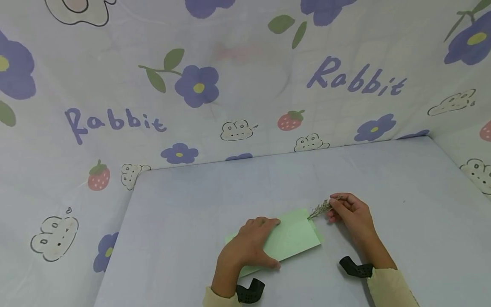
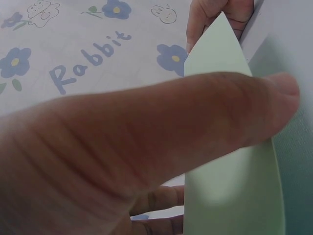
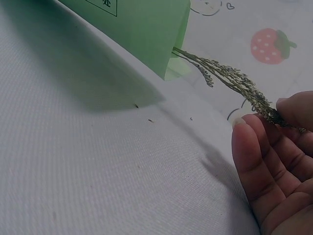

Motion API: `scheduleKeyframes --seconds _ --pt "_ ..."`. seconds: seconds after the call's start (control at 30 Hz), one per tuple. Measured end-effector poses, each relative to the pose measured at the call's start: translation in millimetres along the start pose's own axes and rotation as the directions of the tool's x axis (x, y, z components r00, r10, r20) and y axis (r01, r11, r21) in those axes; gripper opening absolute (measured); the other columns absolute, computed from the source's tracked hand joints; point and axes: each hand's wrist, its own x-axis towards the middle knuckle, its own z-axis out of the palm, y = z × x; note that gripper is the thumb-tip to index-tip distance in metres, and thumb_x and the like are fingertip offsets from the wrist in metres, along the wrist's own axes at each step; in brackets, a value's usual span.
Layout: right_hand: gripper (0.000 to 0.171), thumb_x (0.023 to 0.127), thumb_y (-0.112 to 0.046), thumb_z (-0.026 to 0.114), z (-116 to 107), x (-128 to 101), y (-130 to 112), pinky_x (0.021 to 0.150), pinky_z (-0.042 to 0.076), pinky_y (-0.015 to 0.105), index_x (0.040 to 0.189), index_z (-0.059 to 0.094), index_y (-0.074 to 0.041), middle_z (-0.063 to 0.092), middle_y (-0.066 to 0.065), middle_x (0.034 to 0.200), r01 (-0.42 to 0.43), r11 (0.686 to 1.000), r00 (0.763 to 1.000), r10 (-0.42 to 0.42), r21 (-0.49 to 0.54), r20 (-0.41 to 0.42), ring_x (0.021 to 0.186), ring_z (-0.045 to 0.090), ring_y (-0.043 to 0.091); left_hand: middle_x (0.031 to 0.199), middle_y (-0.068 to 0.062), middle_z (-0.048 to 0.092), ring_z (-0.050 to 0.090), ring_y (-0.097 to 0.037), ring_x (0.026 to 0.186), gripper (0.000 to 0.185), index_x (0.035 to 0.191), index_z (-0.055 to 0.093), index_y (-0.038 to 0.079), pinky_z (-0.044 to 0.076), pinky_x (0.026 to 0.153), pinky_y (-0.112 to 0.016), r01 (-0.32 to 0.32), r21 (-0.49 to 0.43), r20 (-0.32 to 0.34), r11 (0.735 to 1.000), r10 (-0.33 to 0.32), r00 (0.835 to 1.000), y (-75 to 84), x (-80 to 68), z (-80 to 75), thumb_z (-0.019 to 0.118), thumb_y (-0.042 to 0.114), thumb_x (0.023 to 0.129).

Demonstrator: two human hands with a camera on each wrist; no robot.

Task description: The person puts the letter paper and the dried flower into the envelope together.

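Note:
My left hand (image 1: 251, 243) grips a pale green paper envelope (image 1: 293, 238), thumb at its near edge and fingers spread toward its far edge. In the left wrist view the thumb crosses in front of the envelope (image 2: 230, 191). My right hand (image 1: 353, 213) pinches a small dried sprig (image 1: 320, 209) by its tip, between thumb and fingers. The right wrist view shows the sprig's (image 3: 230, 76) thin stems at the open end of the envelope (image 3: 146, 29), their ends hidden there. A printed box with a character shows on the envelope's underside, which is tilted up off the table.
The white table (image 1: 184, 221) meets a fabric backdrop (image 1: 261, 89) printed with flowers, strawberries and "Rabbit". Tiny dark crumbs (image 3: 150, 120) lie on the table below the sprig. Black wrist devices (image 1: 251, 292) sit on both wrists, beside pale sleeves (image 1: 391, 288).

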Motion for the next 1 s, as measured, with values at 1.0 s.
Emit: scheduleKeyframes --seconds 1.0 --pt "0.041 0.099 -0.018 0.066 0.3 0.6 0.9 0.063 0.058 0.030 0.122 0.054 0.014 0.069 0.011 0.084 0.007 1.000 1.000 -0.007 -0.010 0.005 0.070 0.068 0.019 0.141 -0.003 0.049 0.045 -0.023 0.129 0.098 0.149 0.044 0.022 0.038 0.106 -0.044 -0.001 -0.004 -0.003 1.000 0.001 1.000 -1.9 0.5 0.6 0.093 0.043 0.067"
